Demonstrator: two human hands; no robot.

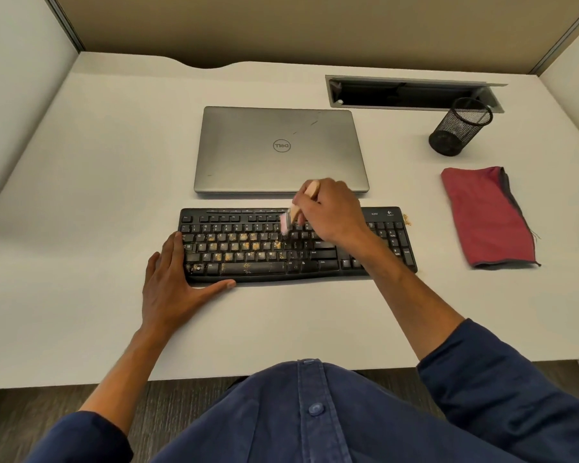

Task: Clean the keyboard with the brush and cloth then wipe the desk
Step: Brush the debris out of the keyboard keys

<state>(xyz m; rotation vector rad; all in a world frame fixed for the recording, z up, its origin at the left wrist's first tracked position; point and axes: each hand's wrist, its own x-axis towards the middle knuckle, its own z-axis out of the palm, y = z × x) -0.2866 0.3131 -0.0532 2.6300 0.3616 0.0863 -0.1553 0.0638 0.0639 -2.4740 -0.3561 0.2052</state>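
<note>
The right hand (331, 208) is curled around a small wooden brush (298, 208). The brush's pale bristles, a bit blurry, point down at the upper middle keys of the black keyboard (328, 259). The left hand (171, 282) lies flat with straight fingers on the keyboard's left end, and its thumb runs along the front edge. Yellow crumbs sit on the left and middle keys, and a few more lie on the desk (81, 182) by the keyboard's far right corner.

The desk is white and smooth. A closed grey laptop (278, 148) lies just behind the keyboard. A folded red cloth (485, 215) lies well to the right. Behind the cloth stands a black mesh cup (458, 128), beside an open cable slot (408, 93). Tan and pale walls stand around the desk.
</note>
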